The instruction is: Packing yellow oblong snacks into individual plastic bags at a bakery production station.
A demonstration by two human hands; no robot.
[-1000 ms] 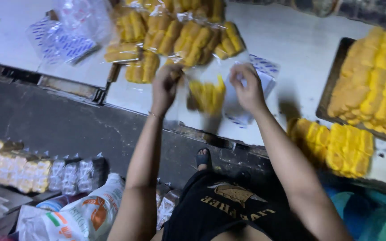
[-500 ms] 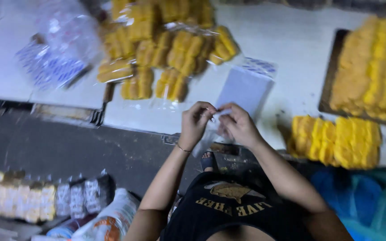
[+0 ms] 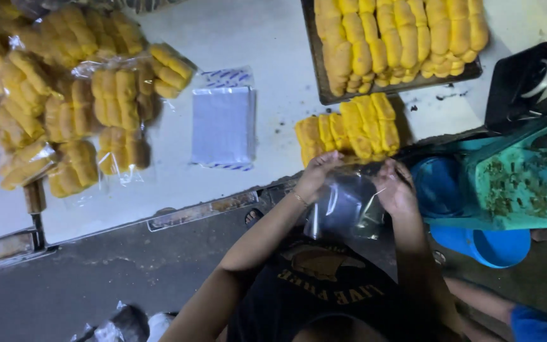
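dim, warm overhead light | soft blur (edges worst) | floor shadowed

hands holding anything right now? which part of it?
Yes. Both hands, left hand and right hand, hold a clear plastic bag by its upper edge, one at each side.

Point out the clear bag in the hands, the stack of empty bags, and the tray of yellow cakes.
clear bag (image 3: pixel 343 209), head view, its middle.
stack of empty bags (image 3: pixel 223 123), head view, top face.
tray (image 3: pixel 320 79), head view, left rim.
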